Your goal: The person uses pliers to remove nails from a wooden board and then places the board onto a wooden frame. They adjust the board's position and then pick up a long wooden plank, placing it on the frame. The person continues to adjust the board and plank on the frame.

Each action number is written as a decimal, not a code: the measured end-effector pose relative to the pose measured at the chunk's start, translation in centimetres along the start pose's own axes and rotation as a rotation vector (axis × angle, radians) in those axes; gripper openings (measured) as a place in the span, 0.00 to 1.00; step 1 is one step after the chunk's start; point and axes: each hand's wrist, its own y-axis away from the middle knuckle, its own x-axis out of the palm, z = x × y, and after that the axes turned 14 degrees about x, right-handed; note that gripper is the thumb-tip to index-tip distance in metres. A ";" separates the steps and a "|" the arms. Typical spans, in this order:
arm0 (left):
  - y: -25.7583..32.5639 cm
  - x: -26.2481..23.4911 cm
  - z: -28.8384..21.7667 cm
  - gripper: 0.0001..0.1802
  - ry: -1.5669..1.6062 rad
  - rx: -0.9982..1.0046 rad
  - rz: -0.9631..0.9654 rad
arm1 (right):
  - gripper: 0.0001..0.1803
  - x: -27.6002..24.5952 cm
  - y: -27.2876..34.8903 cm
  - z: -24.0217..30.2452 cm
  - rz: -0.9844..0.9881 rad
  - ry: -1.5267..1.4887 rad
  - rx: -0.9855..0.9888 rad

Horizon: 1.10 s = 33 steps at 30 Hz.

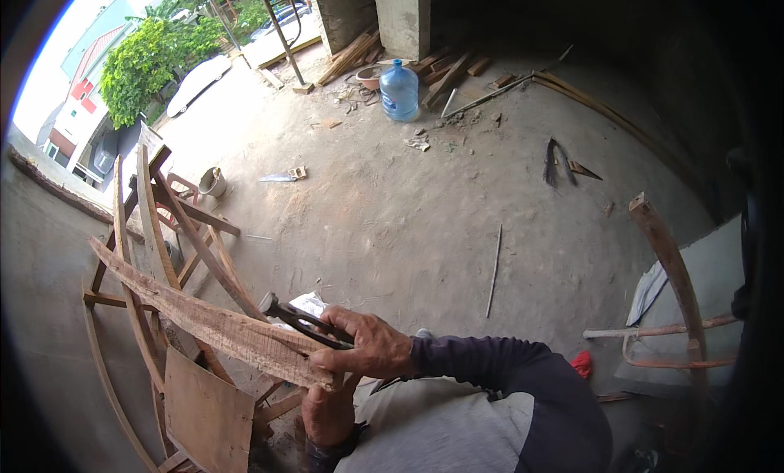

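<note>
My right hand [371, 342] is closed round the handles of dark metal pincers [282, 310], whose head points up and left over a rough wooden plank [204, 322]. Its thumb rests on the plank's near end. Under that same end is my left hand [327, 412], wrapped against the wood; part of its fingers is hidden. The plank slants away to the upper left and lies over a wooden frame [147, 228] of crossed boards. A square piece of plywood [208, 412] leans at the frame's near side.
A blue water jug [399, 93] stands at the back near a concrete pillar [402, 20] and scrap wood. On the floor lie a handsaw [282, 176] and a thin rod [494, 270]. An upright timber [670, 269] rises at the right. A bucket [212, 182] stands beyond the frame.
</note>
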 end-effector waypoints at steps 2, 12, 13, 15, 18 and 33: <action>-1.6 -1.6 1.0 0.45 -0.148 -0.131 0.302 | 0.27 -3.2 1.1 0.0 -0.106 -0.078 0.090; -21.6 -21.8 0.8 0.53 0.460 0.145 -0.554 | 0.15 -7.2 -0.7 -6.4 -0.573 -0.211 0.058; -22.9 -23.2 0.1 0.54 0.537 0.197 -0.468 | 0.15 -7.2 -1.2 -7.3 -0.605 -0.224 0.057; -25.3 -25.9 -1.3 0.59 0.624 0.290 -0.332 | 0.14 -7.2 -1.9 -8.6 -0.657 -0.239 0.082; -28.1 -29.6 -3.8 0.57 0.683 0.358 -0.171 | 0.14 -7.4 -1.7 -8.8 -0.702 -0.187 0.084; -34.0 -23.1 -1.4 0.39 0.192 0.509 -0.539 | 0.13 -16.9 0.6 -8.2 -0.789 -0.325 0.148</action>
